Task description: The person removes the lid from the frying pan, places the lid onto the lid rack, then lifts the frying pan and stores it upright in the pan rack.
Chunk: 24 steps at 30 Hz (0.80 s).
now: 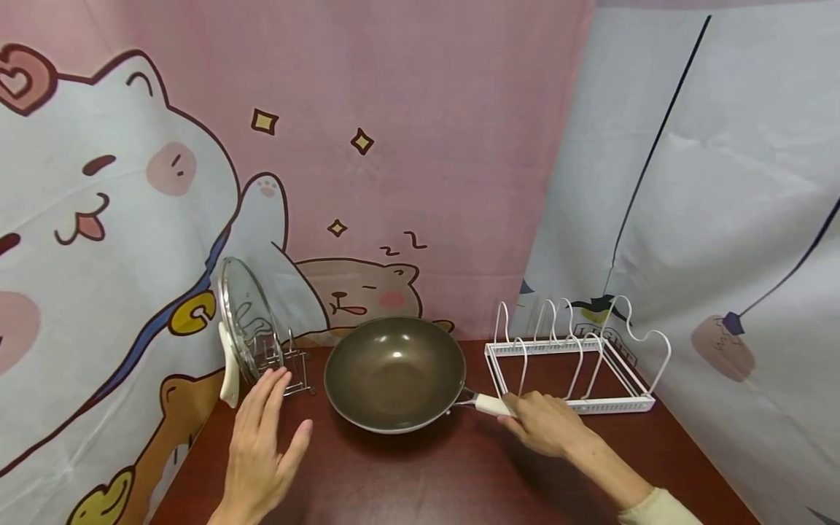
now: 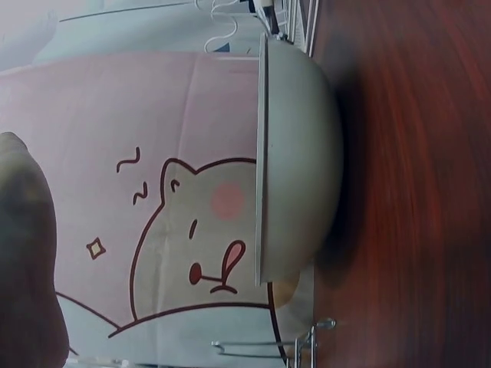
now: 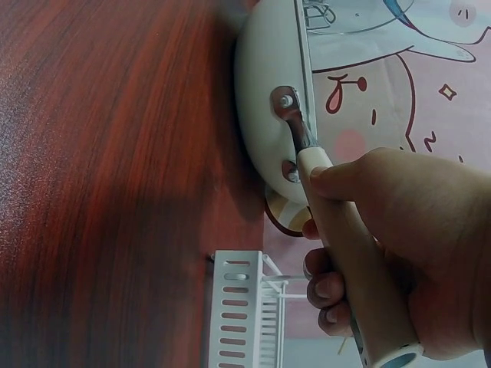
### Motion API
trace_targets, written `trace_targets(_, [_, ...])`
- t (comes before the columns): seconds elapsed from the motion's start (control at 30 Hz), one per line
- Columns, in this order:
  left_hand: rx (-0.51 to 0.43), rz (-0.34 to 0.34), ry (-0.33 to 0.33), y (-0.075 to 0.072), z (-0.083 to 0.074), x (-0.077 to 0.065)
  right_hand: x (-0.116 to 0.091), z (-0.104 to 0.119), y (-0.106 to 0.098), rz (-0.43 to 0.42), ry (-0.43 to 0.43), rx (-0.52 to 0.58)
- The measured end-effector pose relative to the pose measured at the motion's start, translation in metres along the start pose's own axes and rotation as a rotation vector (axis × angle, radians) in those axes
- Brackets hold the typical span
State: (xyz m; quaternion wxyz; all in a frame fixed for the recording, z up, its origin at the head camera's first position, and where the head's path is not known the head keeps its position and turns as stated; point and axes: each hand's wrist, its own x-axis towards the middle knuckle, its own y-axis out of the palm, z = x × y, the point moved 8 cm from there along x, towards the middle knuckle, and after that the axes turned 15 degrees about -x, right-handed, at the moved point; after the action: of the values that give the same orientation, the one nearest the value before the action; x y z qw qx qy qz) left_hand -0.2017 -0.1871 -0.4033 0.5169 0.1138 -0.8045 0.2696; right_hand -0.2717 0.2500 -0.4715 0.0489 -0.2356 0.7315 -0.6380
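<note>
A wok [image 1: 394, 372] with a dark inside and a pale outside sits at the middle of the table. My right hand [image 1: 547, 423] grips its cream handle [image 3: 345, 253], fingers wrapped round it and the thumb along the top. My left hand [image 1: 259, 445] is held up left of the wok with straight fingers, touching nothing. Behind its fingertips, a glass lid [image 1: 246, 313] with a cream handle [image 1: 230, 364] leans upright in a small metal wire stand [image 1: 298, 372].
A white rack [image 1: 577, 405] with several upright wire dividers stands at the right, just behind my right hand. The reddish-brown table [image 1: 394, 488] meets a printed cloth [image 1: 446, 182] at the back and sides.
</note>
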Motion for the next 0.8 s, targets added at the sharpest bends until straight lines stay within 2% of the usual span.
trace_targets(0.13, [0.002, 0.043, -0.009, 0.014, -0.003, -0.001, 0.000, 0.000, 0.000, -0.001, -0.002, -0.001])
trace_targets(0.33, [0.045, 0.169, -0.088, 0.040, 0.002, -0.009, -0.002, -0.001, 0.001, 0.008, 0.007, -0.001])
trace_targets(0.6, [0.064, 0.286, -0.247, 0.066, 0.025, -0.021, -0.002, 0.001, 0.001, 0.009, 0.003, -0.002])
trace_targets(0.8, [0.073, 0.324, -0.315, 0.079, 0.042, -0.025, 0.000, 0.001, 0.000, -0.001, 0.002, -0.014])
